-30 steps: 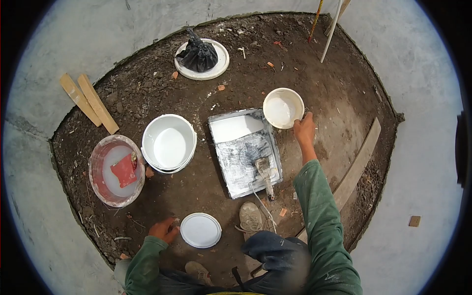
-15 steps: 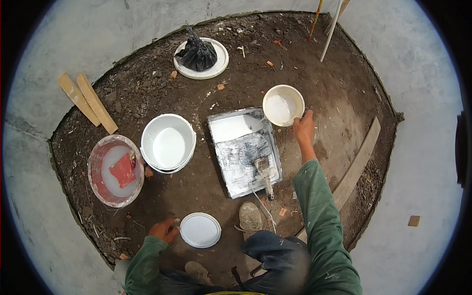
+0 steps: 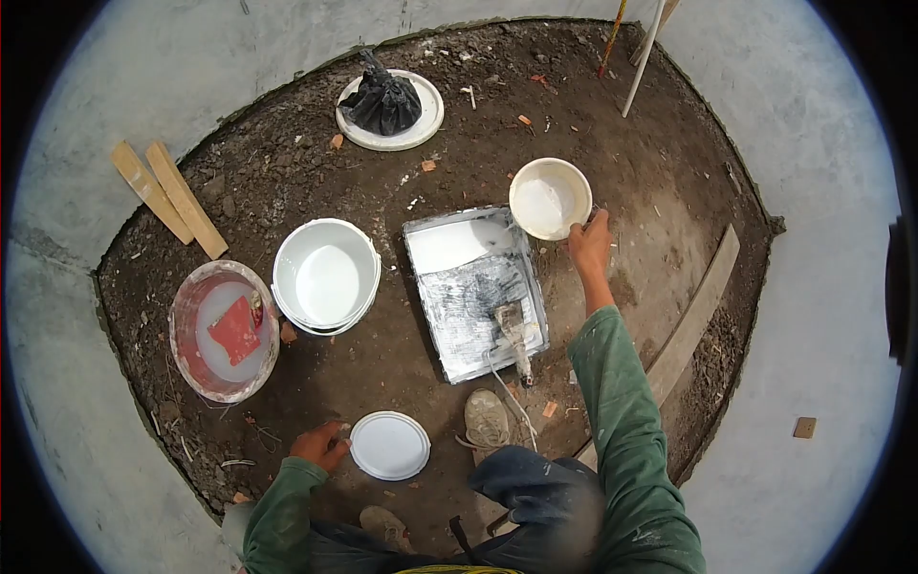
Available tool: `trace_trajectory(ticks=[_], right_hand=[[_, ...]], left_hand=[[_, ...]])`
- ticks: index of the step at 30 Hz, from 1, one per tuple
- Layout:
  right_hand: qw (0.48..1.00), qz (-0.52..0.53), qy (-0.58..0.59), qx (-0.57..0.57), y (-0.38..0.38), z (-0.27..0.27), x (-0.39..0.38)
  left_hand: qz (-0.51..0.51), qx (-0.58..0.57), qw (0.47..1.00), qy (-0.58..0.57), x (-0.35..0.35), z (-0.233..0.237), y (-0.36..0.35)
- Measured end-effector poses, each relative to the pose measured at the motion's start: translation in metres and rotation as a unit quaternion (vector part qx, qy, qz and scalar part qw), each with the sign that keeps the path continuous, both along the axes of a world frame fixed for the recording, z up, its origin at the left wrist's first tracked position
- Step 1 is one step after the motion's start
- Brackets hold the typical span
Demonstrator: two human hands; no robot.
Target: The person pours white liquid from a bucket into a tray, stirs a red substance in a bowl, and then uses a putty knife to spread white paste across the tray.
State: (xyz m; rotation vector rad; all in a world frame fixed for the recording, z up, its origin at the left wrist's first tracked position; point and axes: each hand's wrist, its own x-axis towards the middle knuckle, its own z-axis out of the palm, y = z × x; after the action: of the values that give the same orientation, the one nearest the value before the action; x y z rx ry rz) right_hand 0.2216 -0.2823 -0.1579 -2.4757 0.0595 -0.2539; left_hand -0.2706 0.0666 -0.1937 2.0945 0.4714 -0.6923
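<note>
My right hand (image 3: 590, 243) grips the near rim of a small cream tub (image 3: 549, 198), which has white paint residue inside. The tub is just beyond the upper right corner of a paint tray (image 3: 459, 316). White paint pools at the tray's far end, and a paint-caked brush (image 3: 513, 335) lies across its near right part. Low on the left, my left hand (image 3: 321, 446) has its fingers loosely apart, fingertips right at the edge of a round white lid (image 3: 390, 446) on the soil.
Left of the tray stand a white bucket (image 3: 327, 277) of white paint and a stained pink bucket (image 3: 222, 330) holding cloudy liquid and a red piece. A black bag (image 3: 384, 103) rests on a white lid at the back. A long plank (image 3: 696, 311) lies right; grey walls surround the soil.
</note>
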Motion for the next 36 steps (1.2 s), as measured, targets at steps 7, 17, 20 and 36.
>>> trace_trajectory(ticks=[7,17,20,36], right_hand=[[0.999,-0.003,0.006,0.047,0.004,0.001,-0.004],[0.997,-0.013,0.014,0.069,0.006,0.003,-0.008],[0.999,-0.005,-0.028,0.019,-0.001,-0.013,0.001],[0.996,-0.01,0.013,0.086,0.015,0.01,-0.012]], left_hand=[[-0.002,0.012,1.0,-0.009,0.001,0.005,-0.001],[0.003,0.01,1.0,-0.026,-0.002,0.003,-0.001],[0.0,0.011,1.0,-0.022,-0.001,0.006,-0.001],[0.003,0.008,1.0,-0.027,-0.002,0.004,-0.001]])
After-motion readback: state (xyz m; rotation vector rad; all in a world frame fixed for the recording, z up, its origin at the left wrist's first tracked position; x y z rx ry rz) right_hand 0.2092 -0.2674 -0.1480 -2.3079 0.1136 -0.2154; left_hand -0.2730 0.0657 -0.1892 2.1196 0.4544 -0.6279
